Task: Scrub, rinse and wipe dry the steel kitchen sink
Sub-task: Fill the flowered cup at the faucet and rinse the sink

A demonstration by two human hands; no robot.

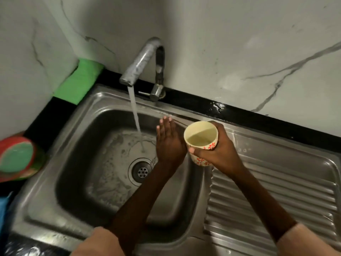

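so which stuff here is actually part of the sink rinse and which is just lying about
In use: sink, running tap, water stream, floral cup held by the right hand, open left hand.
Lying about: green cloth, red and green container.

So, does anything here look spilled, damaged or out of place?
Nothing is damaged. The tap runs into the sink, where foamy residue lies near the drain. A small puddle sits on the black counter behind the sink. The right hand holds a cup of water upright; the left hand is open.
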